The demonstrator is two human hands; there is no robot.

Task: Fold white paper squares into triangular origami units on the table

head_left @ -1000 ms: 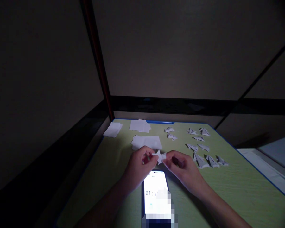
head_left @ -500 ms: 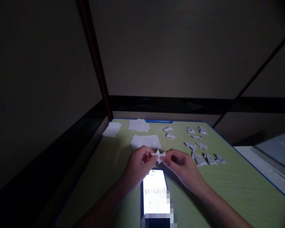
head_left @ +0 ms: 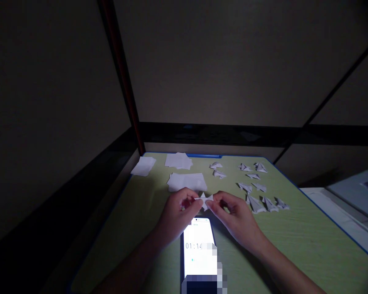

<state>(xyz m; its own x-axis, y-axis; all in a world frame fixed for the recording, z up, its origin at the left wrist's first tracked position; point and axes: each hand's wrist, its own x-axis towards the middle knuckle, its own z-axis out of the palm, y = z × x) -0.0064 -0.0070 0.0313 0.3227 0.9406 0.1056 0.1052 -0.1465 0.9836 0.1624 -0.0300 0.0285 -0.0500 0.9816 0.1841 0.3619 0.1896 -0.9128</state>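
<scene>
A small white folded paper piece (head_left: 204, 201) with pointed corners is pinched between both hands, above the far end of a lit phone (head_left: 199, 241). My left hand (head_left: 178, 212) grips its left side between thumb and fingers. On its right side, my right hand (head_left: 237, 216) pinches with thumb and forefinger. Parts of the paper are hidden behind the fingertips. Just beyond the hands lies a stack of white paper sheets (head_left: 187, 181). The phone screen shows a timer reading that starts 01:14.
Several folded paper pieces (head_left: 255, 203) are spread over the right side of the green table (head_left: 294, 241). Two more folded pieces (head_left: 219, 174) lie near the middle. White sheets (head_left: 178, 160) and another pile (head_left: 143, 166) sit at the far left. Dark walls (head_left: 217, 61) enclose the table.
Both hands keep their pinch on the folded paper with hardly any movement. The whole view has shifted very slightly.
</scene>
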